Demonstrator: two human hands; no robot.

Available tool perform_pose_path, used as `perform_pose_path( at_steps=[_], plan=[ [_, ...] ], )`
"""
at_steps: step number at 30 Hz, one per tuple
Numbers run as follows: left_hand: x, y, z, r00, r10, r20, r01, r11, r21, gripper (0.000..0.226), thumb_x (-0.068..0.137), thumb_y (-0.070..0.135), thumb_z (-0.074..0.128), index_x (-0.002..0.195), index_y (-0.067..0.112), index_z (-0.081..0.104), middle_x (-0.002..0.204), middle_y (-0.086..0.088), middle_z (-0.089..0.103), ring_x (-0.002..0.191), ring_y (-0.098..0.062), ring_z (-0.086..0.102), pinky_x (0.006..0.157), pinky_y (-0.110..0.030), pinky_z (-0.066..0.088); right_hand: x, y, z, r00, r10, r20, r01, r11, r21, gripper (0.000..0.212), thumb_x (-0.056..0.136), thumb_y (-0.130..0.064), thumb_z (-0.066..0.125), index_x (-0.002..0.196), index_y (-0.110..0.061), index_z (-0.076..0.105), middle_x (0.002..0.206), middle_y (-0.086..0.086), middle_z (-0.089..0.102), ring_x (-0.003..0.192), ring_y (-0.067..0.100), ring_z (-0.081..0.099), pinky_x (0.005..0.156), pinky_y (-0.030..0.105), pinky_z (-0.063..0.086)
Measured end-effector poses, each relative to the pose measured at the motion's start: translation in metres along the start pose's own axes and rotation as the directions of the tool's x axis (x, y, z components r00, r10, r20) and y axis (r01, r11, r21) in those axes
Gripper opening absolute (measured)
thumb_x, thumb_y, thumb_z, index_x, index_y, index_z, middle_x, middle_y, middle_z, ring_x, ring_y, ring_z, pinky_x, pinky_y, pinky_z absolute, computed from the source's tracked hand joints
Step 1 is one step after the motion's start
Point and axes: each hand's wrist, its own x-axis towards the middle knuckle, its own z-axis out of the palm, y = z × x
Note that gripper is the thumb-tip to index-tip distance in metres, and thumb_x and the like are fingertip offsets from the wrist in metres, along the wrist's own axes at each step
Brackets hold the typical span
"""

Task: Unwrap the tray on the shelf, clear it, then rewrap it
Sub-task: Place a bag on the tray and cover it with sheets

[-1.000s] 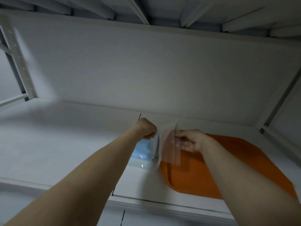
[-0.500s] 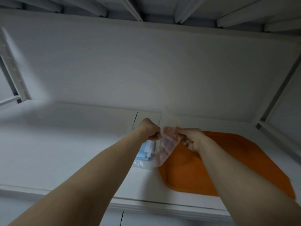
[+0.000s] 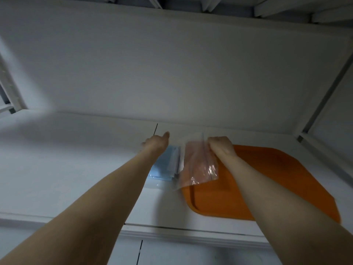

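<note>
- Orange tray (image 3: pixel 277 178) lies flat on the white shelf (image 3: pixel 66 159), right half, near edge close to the shelf's front lip (image 3: pixel 191 234).
- Right hand (image 3: pixel 221 149) above the tray's far left part, fingers curled, pinching the top of a clear plastic wrap (image 3: pixel 198 169).
- Wrap hangs crumpled from that hand and covers the tray's left edge; it looks pinkish with the tray behind it.
- Left hand (image 3: pixel 155 143) is apart from the wrap, fingers stretched forward, blurred, holds nothing that shows.
- Blue packet (image 3: pixel 164 165) lies on the shelf just left of the tray, between the two forearms; the left forearm hides its left side and the wrap overlaps its right edge.
- White back panel (image 3: pixel 172 73) closes the shelf behind.
- Slanted upright post (image 3: pixel 324 92) at the right, white frame (image 3: pixel 7 88) at the left.
- Both forearms bare, reaching up from the bottom corners.
</note>
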Motion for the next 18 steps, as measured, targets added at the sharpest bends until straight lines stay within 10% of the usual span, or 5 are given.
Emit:
perform_pose_path(
  at_steps=[4, 9, 15, 18],
  plan=[
    [0.006, -0.025, -0.007, 0.991, -0.092, -0.100, 0.121, 0.928, 0.353, 0.042, 0.090, 0.024, 0.046, 0.127, 0.007, 0.054, 0.133, -0.016, 0.051, 0.124, -0.032, 0.048, 0.102, -0.038, 0.041, 0.004, 0.005, -0.007, 0.977, 0.215, 0.003, -0.211, 0.955, 0.208, 0.073, 0.091, -0.061, 0.040, 0.127, 0.000, 0.054, 0.123, 0.014, 0.058, 0.115, 0.033, 0.055, 0.094, 0.036, 0.042],
    [0.011, -0.037, -0.006, 0.998, -0.003, -0.056, 0.022, 0.940, 0.340, 0.037, 0.088, 0.015, 0.056, 0.122, 0.001, 0.053, 0.127, -0.018, 0.056, 0.119, -0.033, 0.054, 0.097, -0.036, 0.044, 0.007, 0.014, -0.005, 0.990, 0.130, -0.056, -0.127, 0.990, 0.055, 0.027, 0.084, -0.007, 0.063, 0.107, 0.007, 0.065, 0.106, 0.019, 0.067, 0.097, 0.030, 0.063, 0.086, 0.037, 0.052],
    [0.025, -0.022, -0.015, 0.982, -0.031, -0.185, 0.049, 0.994, 0.098, 0.032, 0.092, 0.008, 0.051, 0.119, -0.009, 0.055, 0.127, -0.024, 0.056, 0.121, -0.037, 0.053, 0.099, -0.035, 0.043, 0.016, 0.019, -0.002, 0.962, 0.273, -0.009, -0.258, 0.920, 0.297, 0.012, 0.088, 0.003, 0.052, 0.089, -0.002, 0.063, 0.084, 0.017, 0.065, 0.077, 0.033, 0.067, 0.071, 0.046, 0.058],
    [0.029, -0.011, -0.020, 0.983, -0.012, -0.184, 0.006, 0.999, -0.034, 0.031, 0.089, 0.010, 0.054, 0.113, -0.010, 0.060, 0.119, -0.026, 0.061, 0.114, -0.037, 0.058, 0.095, -0.037, 0.046, 0.019, 0.021, -0.004, 0.968, 0.247, -0.049, -0.217, 0.917, 0.336, 0.022, 0.090, 0.001, 0.053, 0.108, -0.005, 0.064, 0.096, 0.012, 0.064, 0.077, 0.025, 0.061, 0.049, 0.025, 0.049]
  ],
)
